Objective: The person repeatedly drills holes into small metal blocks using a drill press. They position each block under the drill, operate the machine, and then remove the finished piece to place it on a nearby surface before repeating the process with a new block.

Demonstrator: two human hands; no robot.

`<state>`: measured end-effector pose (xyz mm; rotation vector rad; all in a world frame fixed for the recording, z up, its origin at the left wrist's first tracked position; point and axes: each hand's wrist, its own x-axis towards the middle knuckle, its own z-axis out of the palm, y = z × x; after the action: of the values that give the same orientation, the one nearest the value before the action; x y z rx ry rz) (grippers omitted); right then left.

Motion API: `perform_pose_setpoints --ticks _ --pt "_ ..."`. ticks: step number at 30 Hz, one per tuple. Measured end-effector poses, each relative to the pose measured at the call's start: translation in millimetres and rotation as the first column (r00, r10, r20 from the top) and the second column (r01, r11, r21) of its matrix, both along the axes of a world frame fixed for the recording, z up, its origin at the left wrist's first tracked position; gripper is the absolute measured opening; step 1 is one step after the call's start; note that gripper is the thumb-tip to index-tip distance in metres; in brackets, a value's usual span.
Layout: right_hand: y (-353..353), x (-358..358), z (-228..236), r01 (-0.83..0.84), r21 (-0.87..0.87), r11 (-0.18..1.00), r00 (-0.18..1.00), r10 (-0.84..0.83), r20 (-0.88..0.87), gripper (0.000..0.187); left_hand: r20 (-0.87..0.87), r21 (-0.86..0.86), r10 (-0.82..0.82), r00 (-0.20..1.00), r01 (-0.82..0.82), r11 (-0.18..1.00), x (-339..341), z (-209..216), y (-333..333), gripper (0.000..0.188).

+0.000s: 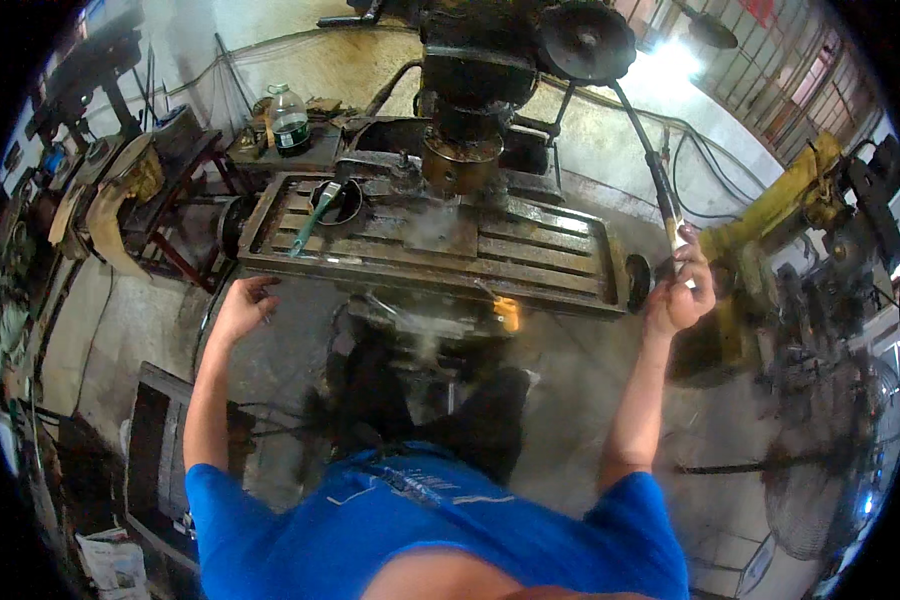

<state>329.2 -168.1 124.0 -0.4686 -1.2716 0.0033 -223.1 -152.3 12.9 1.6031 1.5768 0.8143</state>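
My right hand [686, 284] is closed round the pale lower end of a long lever [660, 185]. That lever slopes down from the round black wheel of the milling machine [480, 70]. At the front left corner of the slotted machine table [390, 262], my left hand [245, 308] hangs with fingers loosely curled and apart, seemingly holding nothing. Whether it touches the table edge I cannot tell. A green-handled brush [315, 222] lies across a dark round bowl [342, 204] on the table's left side. Haze blurs the table below the spindle head [462, 160].
An orange-yellow object [506, 314] sits at the table's front edge. A clear jug with dark liquid [288, 122] stands on a bench behind left. Yellow machinery [770, 225] is to the right, a fan [820, 480] lower right, and a dark-framed cart [155, 450] lower left.
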Motion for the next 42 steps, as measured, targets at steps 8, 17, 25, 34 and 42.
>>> perform_pose_setpoints --ticks 8,17,25,34,42 --pt "7.0 53.7 -9.4 0.209 -0.194 0.959 0.977 -0.213 -0.001 0.013 -0.328 0.019 0.166 0.930 -0.169 0.985 -83.9 26.7 -79.1 0.041" --pt "28.8 131.8 12.5 0.550 0.213 0.808 0.725 -0.588 0.358 0.031 -0.523 -0.047 0.671 0.525 -0.804 0.592 -243.3 -12.4 -327.3 0.030" --pt "44.3 116.2 44.3 0.749 0.471 0.466 0.313 -0.875 0.369 0.036 -0.862 -0.211 0.413 0.295 -0.949 0.236 -239.6 -87.0 -410.0 0.035" --pt "48.7 181.2 109.1 0.725 0.485 0.489 0.183 -0.816 0.549 0.043 -0.943 -0.294 -0.058 0.327 -0.739 0.606 -284.8 -164.6 -459.6 0.029" --pt "8.8 55.3 148.7 0.359 0.118 0.926 0.803 -0.371 0.466 0.026 -0.915 -0.400 -0.277 0.292 -0.586 0.705 -285.2 -148.5 -437.3 0.040"
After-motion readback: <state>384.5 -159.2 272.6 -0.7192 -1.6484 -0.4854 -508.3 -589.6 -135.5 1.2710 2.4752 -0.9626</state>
